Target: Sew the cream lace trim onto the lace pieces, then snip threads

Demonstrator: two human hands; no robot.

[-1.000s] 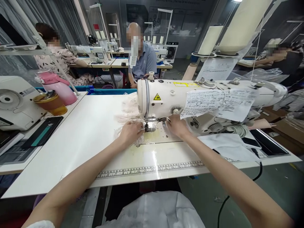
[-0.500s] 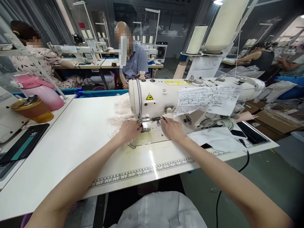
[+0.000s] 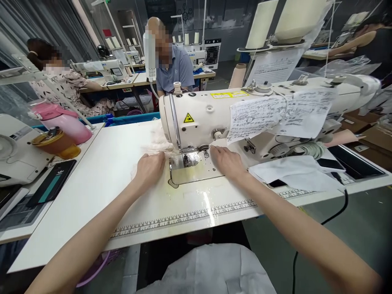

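Observation:
My left hand is closed, its fingers curled at the near edge of a pale, frayed-looking fabric left of the sewing machine. The fabric shows around the hand, but the pinch itself is hidden. Bent and drawn together, the fingers of my right hand rest on the machine bed, right of the presser foot; whatever they hold is hidden. Between the hands lies the shiny metal needle plate, with no fabric visible on it.
A printed ruler runs along the table's front edge. White cloth and a phone lie at right. A pink bottle, amber cup and dark case stand at left. Two co-workers sit beyond; another is far right.
My left hand has moved left, away from the presser foot, uncovering the needle plate. My right hand stays beside the machine. The view has shifted slightly.

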